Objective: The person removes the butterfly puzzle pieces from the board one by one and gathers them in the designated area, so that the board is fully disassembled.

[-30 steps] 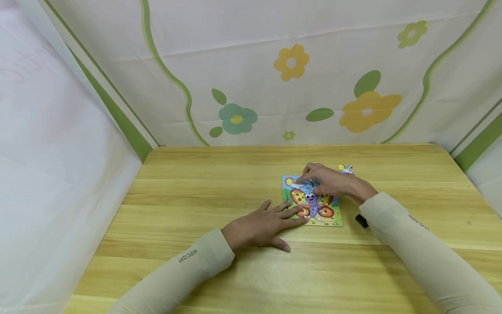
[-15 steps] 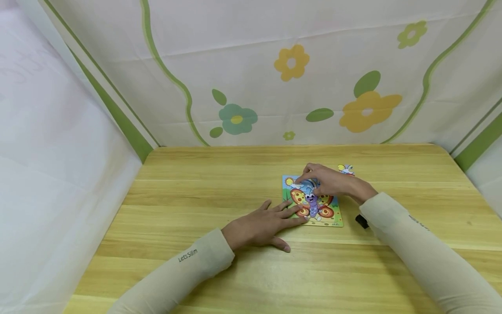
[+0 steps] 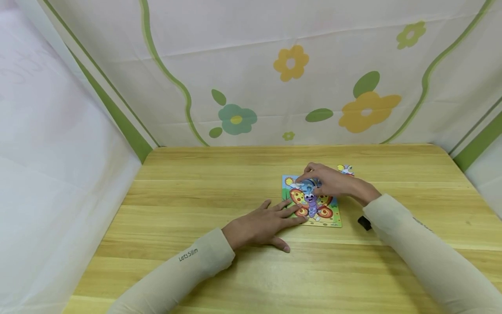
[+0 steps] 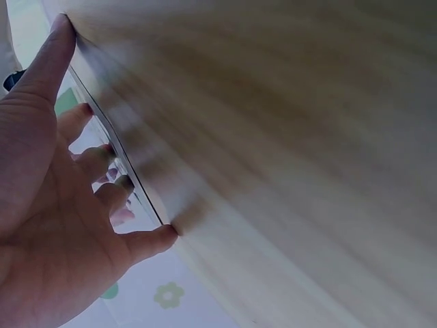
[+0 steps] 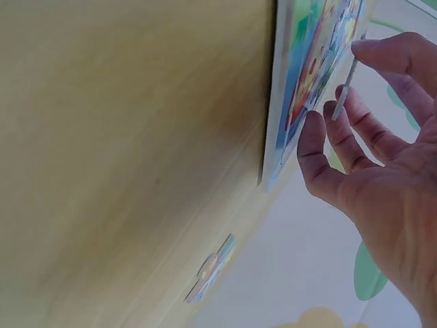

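Note:
A square jigsaw puzzle board (image 3: 329, 224) with a butterfly picture lies on the table. My left hand (image 3: 264, 224) is spread flat, its fingertips resting on the board's lower left part and its thumb on the table. Over the upper part of the board, my right hand (image 3: 327, 179) pinches a thin puzzle piece (image 5: 346, 92) between thumb and fingers. The right wrist view shows this piece edge-on, tilted and apart from the board's surface. From the head view the right fingers partly hide the piece and the board's top.
Another loose puzzle piece (image 3: 346, 169) lies on the wooden table (image 3: 188, 187) beyond my right wrist. A small black object (image 3: 364, 223) shows beside the right sleeve. A white cloth wall (image 3: 251, 78) with printed flowers stands along the table's back edge.
My right forearm and the black object beside it have shifted slightly to the right. The pinched piece sits at a slightly different angle over the board. The left hand stays in place.

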The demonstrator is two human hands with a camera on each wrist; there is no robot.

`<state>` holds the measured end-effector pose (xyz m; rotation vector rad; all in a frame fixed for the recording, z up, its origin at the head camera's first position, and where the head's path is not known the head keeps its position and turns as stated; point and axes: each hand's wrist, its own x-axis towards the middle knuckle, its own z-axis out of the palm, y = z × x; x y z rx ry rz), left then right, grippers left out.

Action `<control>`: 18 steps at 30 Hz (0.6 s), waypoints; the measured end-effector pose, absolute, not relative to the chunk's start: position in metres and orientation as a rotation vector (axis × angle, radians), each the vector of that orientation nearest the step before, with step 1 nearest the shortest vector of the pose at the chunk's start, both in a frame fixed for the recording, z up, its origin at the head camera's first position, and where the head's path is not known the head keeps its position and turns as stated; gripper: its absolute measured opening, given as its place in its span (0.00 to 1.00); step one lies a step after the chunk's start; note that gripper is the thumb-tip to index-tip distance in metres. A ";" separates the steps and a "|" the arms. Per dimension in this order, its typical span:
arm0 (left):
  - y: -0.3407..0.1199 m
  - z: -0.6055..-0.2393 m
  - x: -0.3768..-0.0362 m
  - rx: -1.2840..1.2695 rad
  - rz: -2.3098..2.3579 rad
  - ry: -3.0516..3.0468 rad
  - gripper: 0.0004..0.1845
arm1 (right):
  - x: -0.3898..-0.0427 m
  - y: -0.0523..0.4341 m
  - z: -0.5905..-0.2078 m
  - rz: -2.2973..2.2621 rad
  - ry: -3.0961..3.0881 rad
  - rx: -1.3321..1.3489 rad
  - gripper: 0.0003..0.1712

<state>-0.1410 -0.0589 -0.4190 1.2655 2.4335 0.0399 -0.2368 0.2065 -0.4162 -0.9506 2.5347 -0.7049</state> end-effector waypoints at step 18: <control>-0.058 -0.419 -0.140 1.255 0.026 2.433 0.48 | -0.229 0.249 -0.407 -0.782 2.683 -0.880 0.30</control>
